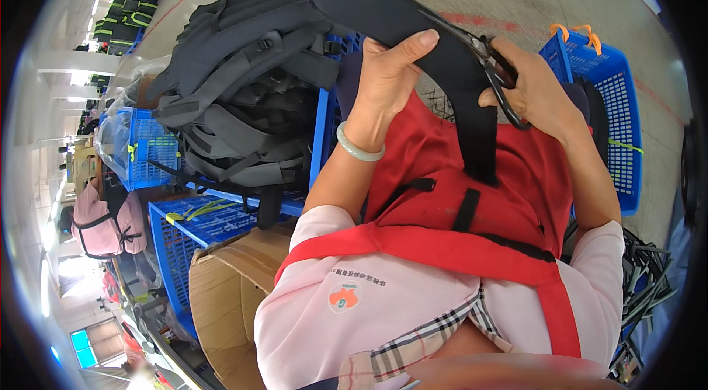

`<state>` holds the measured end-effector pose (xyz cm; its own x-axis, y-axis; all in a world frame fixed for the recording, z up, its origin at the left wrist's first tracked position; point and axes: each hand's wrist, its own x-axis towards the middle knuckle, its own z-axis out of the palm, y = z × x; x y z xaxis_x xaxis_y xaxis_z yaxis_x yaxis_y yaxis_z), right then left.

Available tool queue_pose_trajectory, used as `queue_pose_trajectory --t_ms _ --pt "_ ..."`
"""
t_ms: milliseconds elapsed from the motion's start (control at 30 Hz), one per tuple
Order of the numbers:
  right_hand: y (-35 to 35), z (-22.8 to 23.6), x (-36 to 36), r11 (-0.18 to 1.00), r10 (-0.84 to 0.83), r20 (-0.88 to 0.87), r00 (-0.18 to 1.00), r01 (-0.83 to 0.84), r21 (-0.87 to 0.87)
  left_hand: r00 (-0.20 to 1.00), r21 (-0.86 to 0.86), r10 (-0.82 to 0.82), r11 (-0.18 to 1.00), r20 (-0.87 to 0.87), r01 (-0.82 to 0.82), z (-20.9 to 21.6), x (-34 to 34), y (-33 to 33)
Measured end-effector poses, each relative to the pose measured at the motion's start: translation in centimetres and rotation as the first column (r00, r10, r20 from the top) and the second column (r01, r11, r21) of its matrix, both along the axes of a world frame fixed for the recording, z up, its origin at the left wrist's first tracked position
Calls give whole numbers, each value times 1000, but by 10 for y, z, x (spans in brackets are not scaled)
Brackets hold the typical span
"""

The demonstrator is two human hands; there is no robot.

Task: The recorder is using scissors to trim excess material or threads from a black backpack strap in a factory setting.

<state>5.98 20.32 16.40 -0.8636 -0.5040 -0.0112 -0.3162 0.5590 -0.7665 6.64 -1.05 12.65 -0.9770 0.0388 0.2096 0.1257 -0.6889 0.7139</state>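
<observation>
A long, curved black padded strap (372, 5) stretches across in front of me, its lower end hanging over my red apron (435, 206). My left hand (391, 74) is closed on its middle, the thumb pressed on the upper face and the other fingers hidden underneath. My right hand (544, 91) grips a pair of scissors (507, 104) by the black handles. The blades lie along the strap's right edge and point up and left. Whether the blades are parted cannot be made out.
Dark grey backpacks (243, 73) are heaped on blue crates to my left. Below them stand a blue crate (166, 257) and an open cardboard box (228, 309). On my right are a blue basket (623, 117) and a tangle of black strips (641, 272).
</observation>
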Motion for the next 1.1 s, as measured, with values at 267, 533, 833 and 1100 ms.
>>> queue_pose_trajectory --t_ms 267,533,833,1100 --pt "4 0 4 998 47 -43 998 -49 -46 1000 50 -6 999 -4 7 4 3 0" --pt "9 -13 1 996 80 -77 994 -83 -39 1000 68 -5 998 -10 5 1 1 -4" --pt "1 -4 4 1000 5 -9 1000 -6 -16 1000 53 -10 999 -11 10 1 6 -1" --pt "3 -5 5 994 36 9 999 -35 -103 999 78 -3 997 -47 6 4 2 -5"
